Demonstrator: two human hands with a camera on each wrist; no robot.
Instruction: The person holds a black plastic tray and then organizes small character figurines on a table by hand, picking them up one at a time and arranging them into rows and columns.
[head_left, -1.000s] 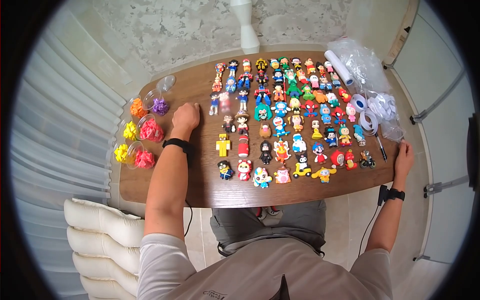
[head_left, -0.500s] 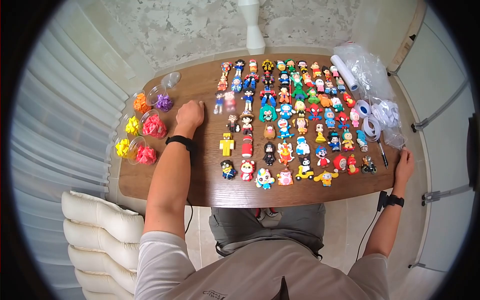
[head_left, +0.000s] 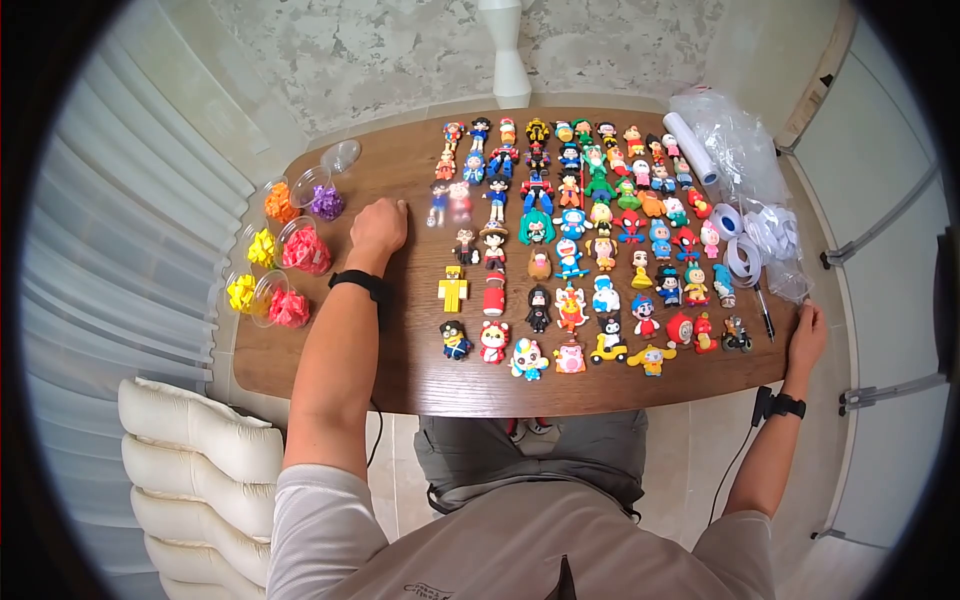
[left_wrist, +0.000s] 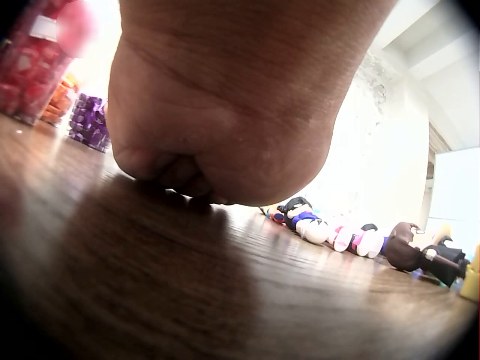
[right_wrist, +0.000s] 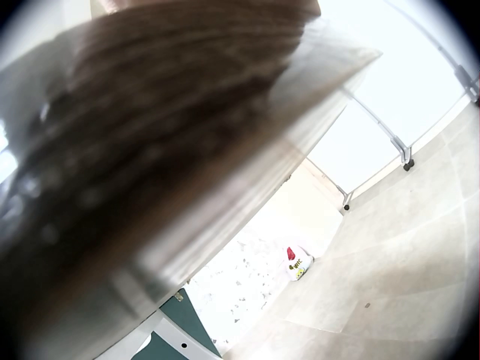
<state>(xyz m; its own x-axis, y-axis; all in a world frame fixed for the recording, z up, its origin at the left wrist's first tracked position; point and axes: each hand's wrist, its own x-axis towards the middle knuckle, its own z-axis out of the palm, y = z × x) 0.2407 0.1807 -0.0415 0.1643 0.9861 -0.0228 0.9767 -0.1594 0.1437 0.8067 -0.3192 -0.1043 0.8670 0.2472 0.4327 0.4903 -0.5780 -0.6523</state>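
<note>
My left hand (head_left: 379, 229) rests on the left part of the wooden table (head_left: 340, 363). In the left wrist view its fingers (left_wrist: 184, 174) are curled into the palm against the tabletop, and nothing shows in them. To its right lie rows of small colourful toy figures (head_left: 630, 228), the nearest a blurred pair (head_left: 438, 203). Clear tubs of red pieces (head_left: 306, 251) stand to its left. My right hand (head_left: 808, 338) is at the table's right edge, close to a clear plastic bag (head_left: 792, 287); its fingers are largely hidden. A black pen (head_left: 766, 312) lies beside it.
More tubs hold orange pieces (head_left: 280, 203), purple pieces (head_left: 326, 203) and yellow pieces (head_left: 262, 248). At the right stand a white roll (head_left: 690, 148) and rolls of white tape (head_left: 742, 260). A cream padded seat (head_left: 200, 430) is at the left, and wheeled white panels (head_left: 890, 260) stand at the right.
The head view has shifted slightly, so the table and figures appear a little farther right. Both hands keep their places on the table.
</note>
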